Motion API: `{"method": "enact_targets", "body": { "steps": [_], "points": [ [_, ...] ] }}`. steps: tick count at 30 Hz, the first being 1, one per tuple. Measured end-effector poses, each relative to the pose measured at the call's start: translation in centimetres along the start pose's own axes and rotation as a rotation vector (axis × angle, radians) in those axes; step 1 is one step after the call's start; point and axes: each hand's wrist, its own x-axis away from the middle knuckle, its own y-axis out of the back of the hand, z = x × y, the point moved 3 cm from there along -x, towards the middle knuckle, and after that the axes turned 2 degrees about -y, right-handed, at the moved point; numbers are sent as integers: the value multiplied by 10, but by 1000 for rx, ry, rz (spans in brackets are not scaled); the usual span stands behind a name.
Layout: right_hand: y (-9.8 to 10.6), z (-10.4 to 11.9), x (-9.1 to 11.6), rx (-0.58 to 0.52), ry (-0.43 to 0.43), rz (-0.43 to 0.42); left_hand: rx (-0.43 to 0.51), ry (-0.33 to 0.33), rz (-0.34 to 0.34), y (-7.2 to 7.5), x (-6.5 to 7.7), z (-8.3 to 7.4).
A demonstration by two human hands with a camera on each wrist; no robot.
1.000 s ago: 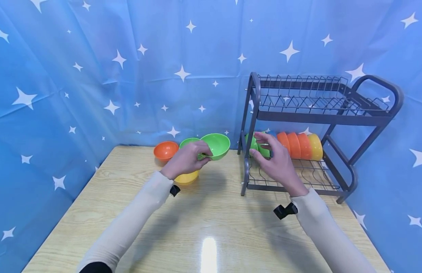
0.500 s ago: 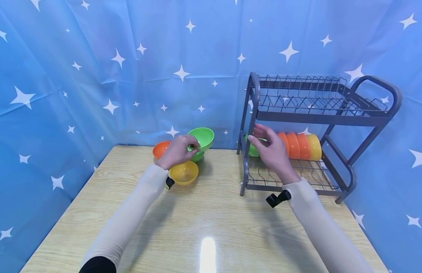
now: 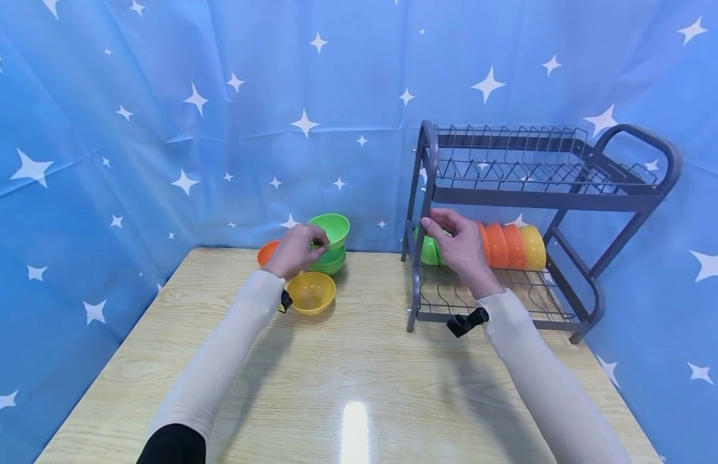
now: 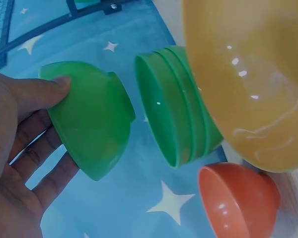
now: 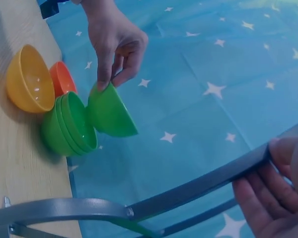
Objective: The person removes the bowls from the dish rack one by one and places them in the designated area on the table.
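My left hand (image 3: pixel 297 250) pinches a green bowl (image 3: pixel 331 227) by its rim. It hovers tilted over a nested stack of green bowls (image 3: pixel 333 263) at the back of the table, apart from the stack in the left wrist view. My right hand (image 3: pixel 465 248) is at the front left post of the dark two-tier dish rack (image 3: pixel 533 198). In the right wrist view its thumb and fingers lie on either side of the rack's bar (image 5: pixel 248 163). Behind that hand, green bowls (image 3: pixel 430 251) stand on edge on the lower tier.
A yellow bowl (image 3: pixel 311 293) stands in front of the green stack, with an orange bowl (image 3: pixel 267 252) partly hidden behind my left hand. Orange bowls (image 3: pixel 497 246) and a yellow bowl (image 3: pixel 533 248) fill the lower tier's right side. A blue starry curtain (image 3: pixel 249 161) backs the table.
My left hand has carried the green bowl left, over the green stack, uncovering the yellow bowl. My right hand has shifted slightly left and up to the rack's post.
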Motion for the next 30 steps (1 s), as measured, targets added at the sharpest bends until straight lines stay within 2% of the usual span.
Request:
{"method": "enact_targets", "body": {
  "steps": [6, 11, 15, 21, 24, 30],
  "points": [
    [4, -3, 1, 34, 50, 11, -30, 39, 49, -12, -6, 6],
    [4, -3, 1, 41, 61, 2, -73, 23, 74, -19, -10, 9],
    [-4, -3, -1, 17, 60, 3, -114, 30, 84, -21, -8, 19],
    [-8, -7, 1, 7, 61, -8, -112, 26, 107, -30, -6, 27],
    [-8, -8, 1, 0, 77, -16, -99, 14, 111, -32, -5, 27],
    [-6, -7, 0, 3, 92, -21, -105, 36, 116, -33, -7, 25]
  ]
}}
